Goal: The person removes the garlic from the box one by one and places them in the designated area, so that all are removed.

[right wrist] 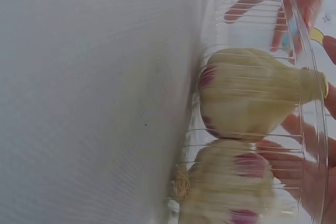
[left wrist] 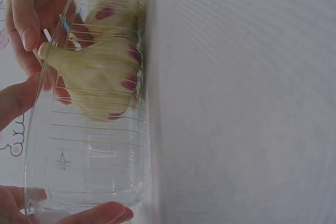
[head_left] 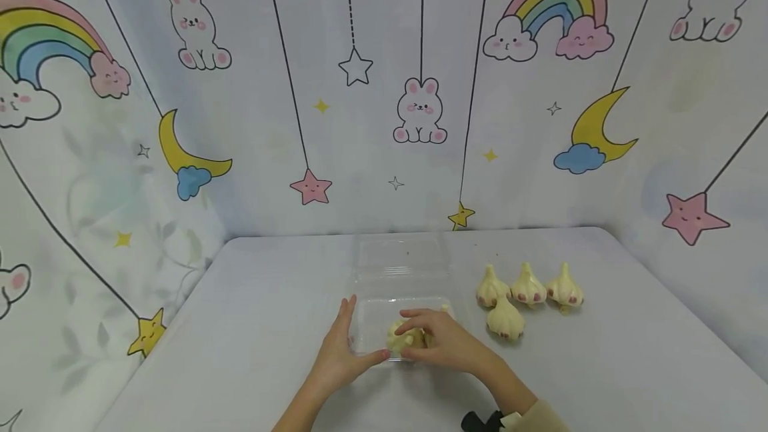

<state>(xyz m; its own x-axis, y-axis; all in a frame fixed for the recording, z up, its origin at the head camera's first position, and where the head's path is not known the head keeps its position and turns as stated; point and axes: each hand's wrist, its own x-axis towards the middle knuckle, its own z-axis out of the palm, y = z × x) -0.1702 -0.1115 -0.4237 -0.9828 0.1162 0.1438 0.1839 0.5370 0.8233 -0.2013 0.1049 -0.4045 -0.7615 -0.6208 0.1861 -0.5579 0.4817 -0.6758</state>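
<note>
**Garlic bulbs in a clear box, both hands at work around it**

A clear plastic container stands midway across the table, its lid folded back toward the far edge. Garlic bulbs lie inside, along the near side and toward the right end; four loose bulbs lie nearer the table's far right corner. The left hand braces the container's left end with extended fingers, thumb at the near rim. The right hand arches over the bulbs; its own fingers screen the contact, so I cannot tell whether it grips one or has let go.

The step in hand looks like seating a bulb. It should go best with the base down on the container's floor before the fingers loosen, then a straight lift so no knuckle catches the rim. The left hand need only steady: such thin walls would probably flex under a hard squeeze.

The head view gives the layout but hides the bulbs' sides. The left wrist view shows, through the ribbed wall, one bulb with its neck reaching the rim. The right wrist view adds a tuft of roots on the bulb just beside it.
</note>
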